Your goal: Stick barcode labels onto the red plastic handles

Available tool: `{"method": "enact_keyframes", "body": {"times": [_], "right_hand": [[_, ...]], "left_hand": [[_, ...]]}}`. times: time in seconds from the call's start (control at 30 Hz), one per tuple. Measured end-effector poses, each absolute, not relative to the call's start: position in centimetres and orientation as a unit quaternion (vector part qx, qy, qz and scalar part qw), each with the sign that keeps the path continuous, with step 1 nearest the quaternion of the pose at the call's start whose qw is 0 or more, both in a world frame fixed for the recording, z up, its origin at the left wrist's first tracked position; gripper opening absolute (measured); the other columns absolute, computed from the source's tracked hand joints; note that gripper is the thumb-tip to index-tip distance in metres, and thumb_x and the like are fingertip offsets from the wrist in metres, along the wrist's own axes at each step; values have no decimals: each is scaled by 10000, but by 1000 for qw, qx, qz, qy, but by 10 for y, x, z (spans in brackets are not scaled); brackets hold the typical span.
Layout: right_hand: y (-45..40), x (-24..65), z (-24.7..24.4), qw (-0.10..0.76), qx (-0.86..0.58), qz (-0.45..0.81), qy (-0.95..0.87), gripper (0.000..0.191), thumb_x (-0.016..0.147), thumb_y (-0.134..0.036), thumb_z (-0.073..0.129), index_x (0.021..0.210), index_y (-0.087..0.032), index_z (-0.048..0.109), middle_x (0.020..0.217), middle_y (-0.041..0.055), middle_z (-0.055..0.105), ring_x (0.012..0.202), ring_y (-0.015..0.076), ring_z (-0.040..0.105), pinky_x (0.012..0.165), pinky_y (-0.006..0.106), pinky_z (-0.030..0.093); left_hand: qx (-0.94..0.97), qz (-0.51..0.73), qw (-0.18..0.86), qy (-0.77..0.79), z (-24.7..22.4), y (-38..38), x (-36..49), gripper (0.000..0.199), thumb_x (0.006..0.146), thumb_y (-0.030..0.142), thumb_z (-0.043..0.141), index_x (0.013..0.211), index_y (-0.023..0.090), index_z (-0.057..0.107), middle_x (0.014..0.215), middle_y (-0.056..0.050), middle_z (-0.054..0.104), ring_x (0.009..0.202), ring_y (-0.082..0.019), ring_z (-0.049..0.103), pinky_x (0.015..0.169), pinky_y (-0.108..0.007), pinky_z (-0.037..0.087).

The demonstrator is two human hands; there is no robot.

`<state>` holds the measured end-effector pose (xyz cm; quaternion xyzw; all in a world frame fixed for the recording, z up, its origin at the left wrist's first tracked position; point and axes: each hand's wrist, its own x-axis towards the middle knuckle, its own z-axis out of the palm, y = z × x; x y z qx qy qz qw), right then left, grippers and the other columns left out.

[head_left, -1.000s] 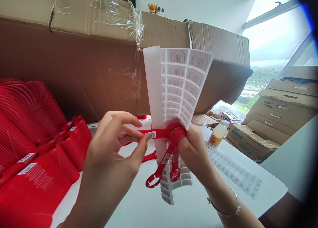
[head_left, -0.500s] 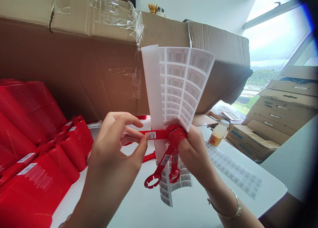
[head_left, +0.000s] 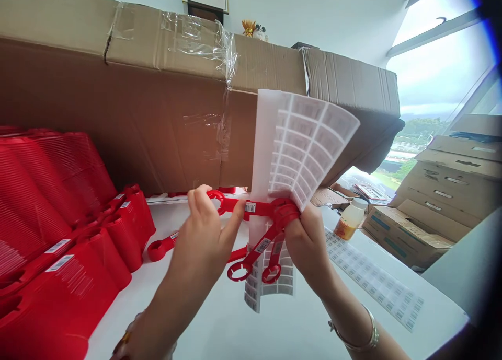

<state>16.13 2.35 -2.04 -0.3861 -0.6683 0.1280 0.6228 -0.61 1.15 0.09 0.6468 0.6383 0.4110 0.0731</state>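
My right hand [head_left: 308, 237] is closed round several red plastic pieces [head_left: 284, 213] with ring ends, together with a curved sheet of barcode labels [head_left: 300, 146] that fans upward and hangs below the fist. One red strip [head_left: 261, 207] points left and bears a small barcode label [head_left: 250, 207]. My left hand [head_left: 209, 229] grips this strip near its ring end, thumb close to the label, fingers behind the ring. Two other labelled strips hang down from my right hand.
Stacks of red pieces [head_left: 74, 260] stand at the left. A large cardboard box [head_left: 164, 119] spans the back. On the white table [head_left: 306, 323] lie another label sheet [head_left: 376, 276] and a loose red piece [head_left: 159, 250], with a bottle [head_left: 351, 219] near an open carton [head_left: 400, 234].
My left hand has moved from the label toward the strip's ring end, its thumb now beside the label. The view has shifted, and the label sheet appears farther right.
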Motion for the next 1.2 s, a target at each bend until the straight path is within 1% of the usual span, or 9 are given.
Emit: {"method": "enact_keyframes", "body": {"times": [0.07,0.17,0.33,0.43,0.57,0.7,0.83,0.97,1.2], "right_hand": [[24,158,-23,637,-377,127,-661,234,871,-72,403,873,-209,593,723,-44,609,603,104,486,510,218,372],[24,153,-27,645,-370,129,-656,256,841,-51,397,883,-209,594,733,-42,620,609,106,499,510,220,370],[28,153,-28,640,-373,142,-656,220,852,-74,401,862,-212,572,714,-40,607,599,109,487,507,221,371],[32,158,-25,635,-386,158,-651,170,883,-133,423,832,-210,566,684,-38,570,588,112,459,499,230,359],[42,168,-22,619,-408,205,-639,130,850,-180,455,738,-210,514,660,-32,524,581,115,420,487,238,332],[57,180,-17,600,-405,255,-641,116,822,-226,489,714,-204,525,693,-19,528,637,129,450,535,249,370],[65,189,-12,553,-395,335,-652,155,834,-280,514,775,-188,624,769,0,611,713,153,534,605,263,429],[66,196,-11,532,-397,365,-652,168,835,-275,521,774,-193,655,778,-6,646,716,151,558,611,253,436],[66,199,-15,555,-390,338,-652,164,820,-259,535,783,-183,676,797,4,661,752,162,571,651,261,470]], "left_hand": [[627,469,160,601,-3,14,-1,622,902,714,511,1247,219,360,1217,-127,570,856,-250,649,635,-332,466],[604,525,162,577,-9,18,3,759,784,681,704,1257,227,323,1209,-115,524,951,-251,600,728,-352,488],[611,551,160,546,-11,23,-2,623,850,636,662,1225,246,353,1138,-57,492,805,-172,536,742,-356,488],[593,564,222,530,-3,22,-8,474,912,561,608,1202,260,384,1074,-23,528,728,-143,503,683,-326,472],[520,561,388,514,13,17,-26,485,855,521,707,1190,280,452,1051,-7,650,884,-179,598,696,-307,463],[494,556,478,468,26,10,-44,481,795,468,796,1156,287,534,984,-3,695,971,-211,628,712,-299,491],[491,555,514,432,33,0,-48,347,810,445,787,1042,255,611,964,-24,705,928,-208,651,741,-283,530],[499,541,539,410,38,-9,-42,398,747,332,861,1022,267,582,1012,-19,753,928,-193,699,718,-221,525],[537,529,527,393,34,-3,-50,428,689,365,897,989,274,606,898,-14,723,848,-199,694,699,-256,549]]}}
